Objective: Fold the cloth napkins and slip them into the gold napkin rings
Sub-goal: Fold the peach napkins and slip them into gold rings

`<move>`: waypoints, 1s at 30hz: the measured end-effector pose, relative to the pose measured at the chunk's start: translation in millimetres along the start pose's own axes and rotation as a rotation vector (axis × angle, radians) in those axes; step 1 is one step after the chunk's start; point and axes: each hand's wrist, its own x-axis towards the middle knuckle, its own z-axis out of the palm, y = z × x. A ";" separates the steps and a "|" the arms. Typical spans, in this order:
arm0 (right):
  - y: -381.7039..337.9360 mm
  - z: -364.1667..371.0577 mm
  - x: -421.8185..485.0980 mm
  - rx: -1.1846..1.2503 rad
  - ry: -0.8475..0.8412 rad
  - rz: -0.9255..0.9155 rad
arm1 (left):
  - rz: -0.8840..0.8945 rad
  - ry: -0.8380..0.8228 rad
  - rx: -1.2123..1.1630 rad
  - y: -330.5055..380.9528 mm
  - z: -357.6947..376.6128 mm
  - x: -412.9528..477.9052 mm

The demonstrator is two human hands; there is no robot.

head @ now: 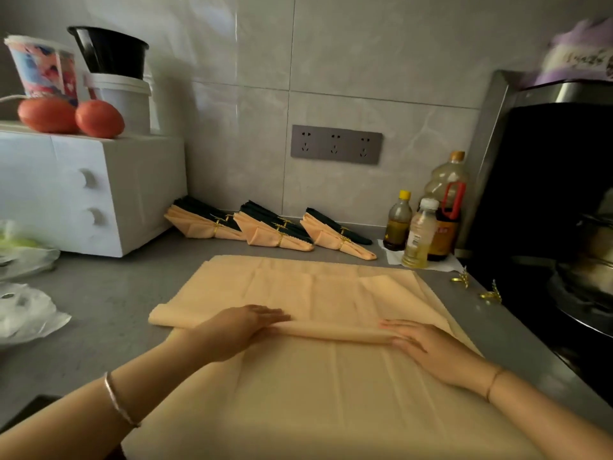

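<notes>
While the peach napkin (331, 410) is lying spread before the oil bottles (421, 227), the left hand (245, 327) and right hand (428, 346) are pressing flat, gripping nothing, seemingly evening its rolled fold. Gold rings (461, 279) are waiting handy, just right of those bottles.

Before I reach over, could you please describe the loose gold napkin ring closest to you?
Find the three bottles at the counter's back right corner. In front of them, along the edge by the stove, lie two loose gold napkin rings. It is the nearer ring, farther from the bottles than its twin.
</notes>
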 end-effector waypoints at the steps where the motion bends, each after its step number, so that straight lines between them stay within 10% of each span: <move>1: 1.6 -2.2 -2.0 -0.006 0.027 -0.005 | -0.008 0.020 0.023 3.3 -1.2 -1.8; 18: -21.1 -22.6 -93.0 0.056 -0.162 0.040 | 0.048 -0.168 -0.115 51.7 3.4 -45.3; 30: 50.7 -29.8 29.7 0.293 0.097 0.295 | -0.209 0.103 -0.090 -12.2 7.8 61.7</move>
